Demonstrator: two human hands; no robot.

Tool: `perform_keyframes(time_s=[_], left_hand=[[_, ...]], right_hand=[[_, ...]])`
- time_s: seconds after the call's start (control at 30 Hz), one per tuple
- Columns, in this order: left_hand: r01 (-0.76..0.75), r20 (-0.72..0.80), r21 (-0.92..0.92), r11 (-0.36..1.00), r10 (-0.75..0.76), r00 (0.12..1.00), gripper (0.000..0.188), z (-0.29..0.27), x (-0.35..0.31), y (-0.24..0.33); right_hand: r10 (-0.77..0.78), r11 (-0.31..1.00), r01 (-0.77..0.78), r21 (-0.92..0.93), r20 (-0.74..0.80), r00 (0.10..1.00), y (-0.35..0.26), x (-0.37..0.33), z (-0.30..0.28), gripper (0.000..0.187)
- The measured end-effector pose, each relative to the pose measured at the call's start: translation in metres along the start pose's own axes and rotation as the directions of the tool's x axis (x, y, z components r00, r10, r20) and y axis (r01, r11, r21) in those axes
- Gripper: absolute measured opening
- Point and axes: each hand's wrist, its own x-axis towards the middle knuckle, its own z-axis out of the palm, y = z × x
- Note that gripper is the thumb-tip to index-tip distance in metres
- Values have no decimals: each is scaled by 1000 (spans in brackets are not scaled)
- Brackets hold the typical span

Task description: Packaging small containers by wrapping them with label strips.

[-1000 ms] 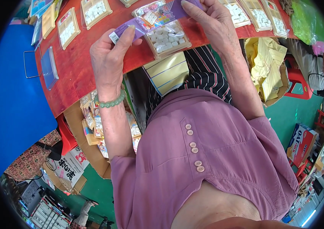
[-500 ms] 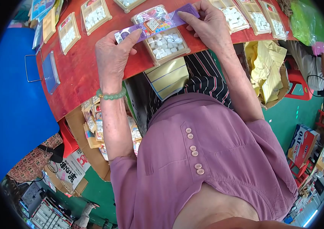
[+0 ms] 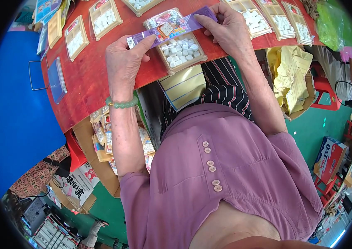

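Observation:
A purple printed cardboard strip is stretched between my two hands at the table's near edge. My left hand pinches its left end, thumb on top; a green bead bracelet circles that wrist. My right hand grips the other end between thumb and fingers. Beneath the strip lies a cream tray with small white blocks in its near part. Its far part has a clear-covered colourful piece. The strip crosses over the tray's middle and hides it; whether they touch I cannot tell.
Several similar trays, among them one tray at left and another at right, lie on the red table. A clear plastic lid rests near its left edge. Cardboard boxes stand below. Green plastic lies far right.
The strip's left end looks flatter under my left thumb, and its curled tip no longer shows. Both hands keep their grip in nearly the same place.

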Motion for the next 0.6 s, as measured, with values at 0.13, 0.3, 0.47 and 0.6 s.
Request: perform_keyframes(time_s=[0.13,0.3,0.47,0.6], left_hand=[[3,0,8,1000,-3,1000,18,-1,1,-2],[1,-8,11,1000,-1,1000,18,0,1,-2],[-5,-5,59,998,6,1000,19,1,1,-1],[-10,-16,115,993,12,1000,21,3,1,0]], right_hand=[[-13,1000,14,-17,10,1000,0,1,-1,27],[-14,996,15,-85,12,1000,1,2,-1,27],[-15,990,16,-141,6,1000,-1,1,0,25],[42,988,-36,-151,32,999,-6,0,-2,24]])
